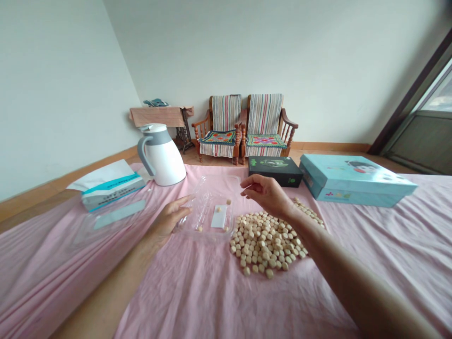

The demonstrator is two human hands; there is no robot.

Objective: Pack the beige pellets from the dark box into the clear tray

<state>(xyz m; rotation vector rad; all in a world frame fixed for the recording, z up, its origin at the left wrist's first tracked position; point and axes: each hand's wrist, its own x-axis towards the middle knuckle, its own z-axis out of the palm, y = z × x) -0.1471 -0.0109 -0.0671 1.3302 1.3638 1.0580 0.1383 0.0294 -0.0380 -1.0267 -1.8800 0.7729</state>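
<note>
Currently | L hand grips clear tray | R hand raised, wrist bent, fingers parted

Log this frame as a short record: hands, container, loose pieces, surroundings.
left hand: at the left rim of the clear container
right hand: raised near container's right side; nothing clearly visible between fingertips
container contents: few beige pieces, white label
loose pieces: beige pile, right of container
left side: tissue pack, white jug
right side: black box, blue box
background: two wooden chairs
</note>
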